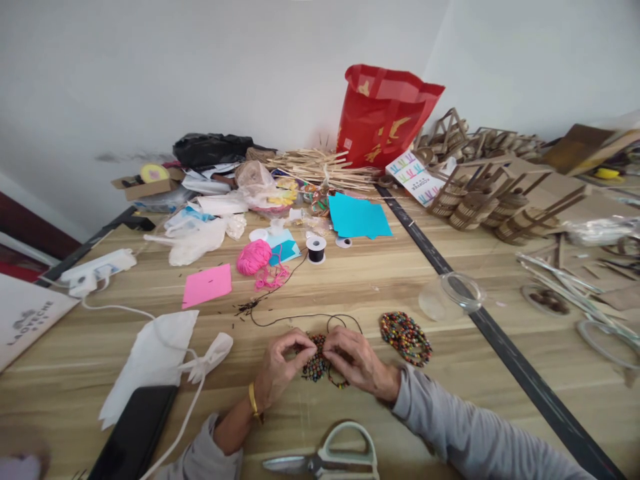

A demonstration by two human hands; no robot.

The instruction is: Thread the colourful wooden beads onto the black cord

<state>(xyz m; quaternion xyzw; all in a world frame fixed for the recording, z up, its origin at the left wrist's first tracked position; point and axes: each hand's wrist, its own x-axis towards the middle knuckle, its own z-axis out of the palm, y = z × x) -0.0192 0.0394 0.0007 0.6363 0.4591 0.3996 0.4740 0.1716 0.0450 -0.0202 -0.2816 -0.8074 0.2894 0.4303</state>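
A small heap of multicoloured beads (315,363) lies between my two hands on the wooden table. My left hand (283,363) pinches thumb and forefinger together at the heap's left side; what they hold is too small to make out. Opposite it, my right hand (357,360) is also pinched, beside the black cord (295,316) and a short beaded strand (339,383). The cord runs back toward a black spool (316,250). Coiled strings of beads (406,339) rest to the right of my right hand.
Scissors (325,460) lie close to the front edge, and a phone (135,433) with a white cable is at left. Pink yarn (254,257), blue sheets (359,216) and a red bag (385,120) are farther back. A clear jar (453,297) and small wooden buckets (475,203) stand right.
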